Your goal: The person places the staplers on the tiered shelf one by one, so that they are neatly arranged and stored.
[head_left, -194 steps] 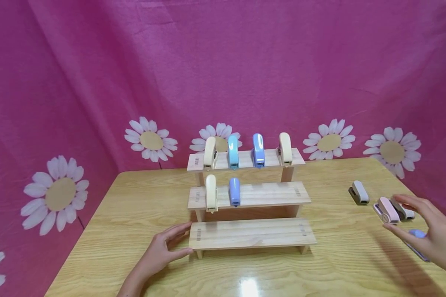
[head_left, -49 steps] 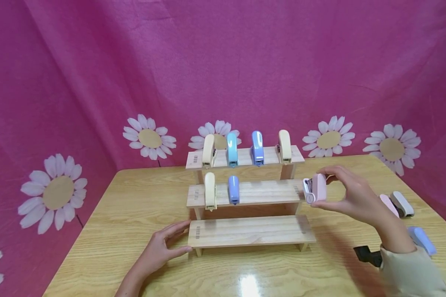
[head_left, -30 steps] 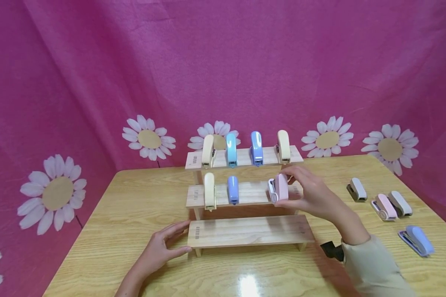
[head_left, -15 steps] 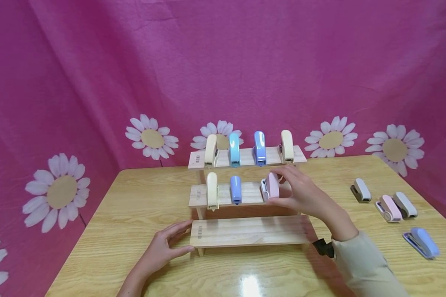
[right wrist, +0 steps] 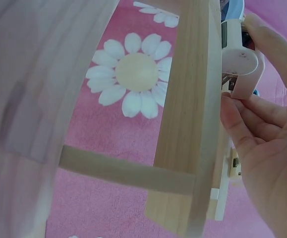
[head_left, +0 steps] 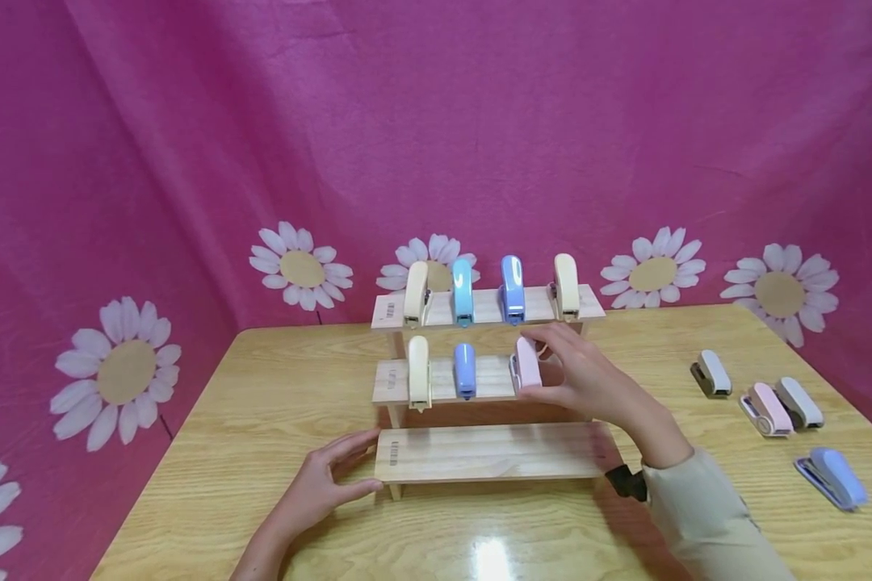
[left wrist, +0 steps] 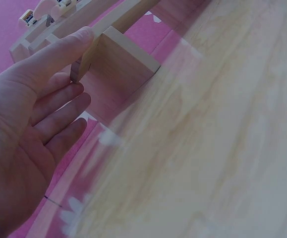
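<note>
My right hand (head_left: pixel 589 379) pinches a pink stapler (head_left: pixel 527 363) between thumb and fingers at the middle tier of a wooden three-step display rack (head_left: pixel 494 456). In the right wrist view, the stapler's rounded white-and-pink end (right wrist: pixel 240 60) sits right at the board's edge. To its left on that tier stand a small blue stapler (head_left: pixel 465 371) and a cream stapler (head_left: pixel 417 371). My left hand (head_left: pixel 316 488) holds the left end of the lowest board, thumb at the front corner and forefinger at the back. Its other fingers hang loosely below in the left wrist view.
On the top tier stand two cream staplers, a turquoise stapler (head_left: pixel 463 290) and a blue one (head_left: pixel 512 289). Loose on the table at right lie two white-topped staplers, a pink stapler (head_left: pixel 773 407) and a light blue stapler (head_left: pixel 836 478). A flowered pink cloth (head_left: pixel 480 145) hangs behind.
My right hand has carried the pink stapler from the table's right side leftward onto the middle tier, then turned it slightly so it faces more forward. The left hand has stayed at the rack.
</note>
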A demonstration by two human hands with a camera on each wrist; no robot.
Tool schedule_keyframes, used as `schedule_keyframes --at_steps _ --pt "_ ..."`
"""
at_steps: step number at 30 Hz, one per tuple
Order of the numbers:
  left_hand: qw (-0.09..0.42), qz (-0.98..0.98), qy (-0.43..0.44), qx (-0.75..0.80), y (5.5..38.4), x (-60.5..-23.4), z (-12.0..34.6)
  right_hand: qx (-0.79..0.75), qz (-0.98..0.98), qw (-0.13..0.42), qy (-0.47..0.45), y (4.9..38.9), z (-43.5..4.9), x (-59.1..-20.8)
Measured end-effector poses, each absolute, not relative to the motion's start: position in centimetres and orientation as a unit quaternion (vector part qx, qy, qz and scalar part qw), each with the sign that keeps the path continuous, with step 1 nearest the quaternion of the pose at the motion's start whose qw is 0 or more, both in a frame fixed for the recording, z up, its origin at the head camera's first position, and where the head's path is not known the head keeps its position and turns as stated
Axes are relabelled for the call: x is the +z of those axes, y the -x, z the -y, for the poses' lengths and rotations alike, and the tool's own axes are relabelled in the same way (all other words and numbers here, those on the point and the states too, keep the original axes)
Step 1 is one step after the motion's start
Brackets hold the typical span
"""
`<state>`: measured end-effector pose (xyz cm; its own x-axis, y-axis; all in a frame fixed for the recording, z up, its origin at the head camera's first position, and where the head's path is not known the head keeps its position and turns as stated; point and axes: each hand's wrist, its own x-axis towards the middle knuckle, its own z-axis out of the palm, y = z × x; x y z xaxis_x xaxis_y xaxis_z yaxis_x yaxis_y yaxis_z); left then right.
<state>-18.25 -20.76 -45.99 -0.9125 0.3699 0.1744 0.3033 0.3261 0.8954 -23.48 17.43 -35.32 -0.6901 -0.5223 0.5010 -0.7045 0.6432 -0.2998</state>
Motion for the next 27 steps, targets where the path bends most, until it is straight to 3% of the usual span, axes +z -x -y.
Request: schedule_keyframes --at_steps 19,27 --pt "0.032 -0.821 -0.199 0.534 18.27 -45.90 20.73 0.255 0.902 0.144 -0.318 23.79 -17.23 -35.47" --pt "0.025 -0.819 -0.207 0.535 18.25 -45.90 20.75 0.256 0.899 0.154 -0.321 23.54 -17.41 -35.53"
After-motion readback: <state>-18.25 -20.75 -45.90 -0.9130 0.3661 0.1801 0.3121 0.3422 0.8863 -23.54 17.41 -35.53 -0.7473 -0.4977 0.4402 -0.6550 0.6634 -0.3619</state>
